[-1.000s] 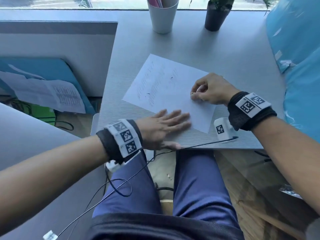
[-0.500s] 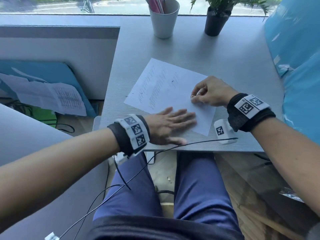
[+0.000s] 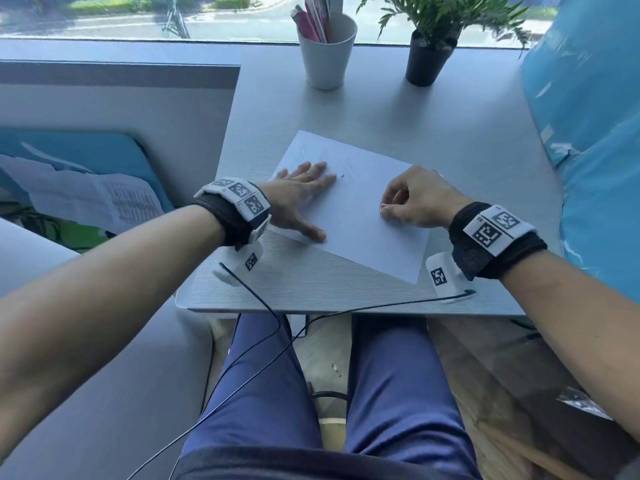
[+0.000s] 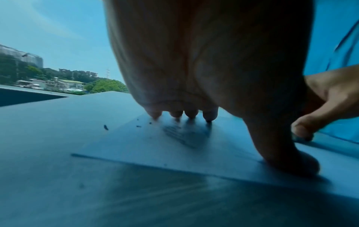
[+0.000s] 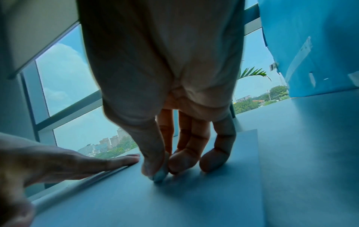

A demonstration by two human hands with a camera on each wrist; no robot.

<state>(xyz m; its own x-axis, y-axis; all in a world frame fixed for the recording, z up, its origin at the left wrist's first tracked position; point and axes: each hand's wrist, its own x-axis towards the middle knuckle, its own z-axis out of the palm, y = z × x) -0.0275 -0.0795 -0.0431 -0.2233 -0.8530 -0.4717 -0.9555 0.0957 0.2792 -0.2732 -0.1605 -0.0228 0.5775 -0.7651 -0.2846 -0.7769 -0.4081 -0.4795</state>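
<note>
Left hand [image 3: 298, 195] lies flat on the left part of a white paper [image 3: 360, 223]. Its fingers [image 4: 191, 114] are straight and close together and the thumb is spread out to the side, all pressing the sheet down on the grey table [image 3: 467, 133]. Faint pencil lines show on the paper just beyond the fingertips. A few dark crumbs lie on the sheet and on the table just off its edge. Right hand [image 3: 415, 199] rests on the right part of the same sheet, well apart from the left one. Its thumb and forefinger pinch a small pale eraser [image 3: 383, 206], whose lower end touches the paper, while the other fingers curl under beside it.

Off the table to the far left, printed sheets [image 3: 104, 199] lie on a blue board [image 3: 69, 150]. At the back of the table, near the window, a white cup [image 3: 327, 60] stands upright. It holds several pens [image 3: 313, 19], one of them pink, their ends sticking out above the rim. Just right of it a black pot [image 3: 427, 60] stands upright with a green plant [image 3: 440, 12] growing in it. A blue plastic bag [image 3: 595, 116] fills the right edge, against the table.
</note>
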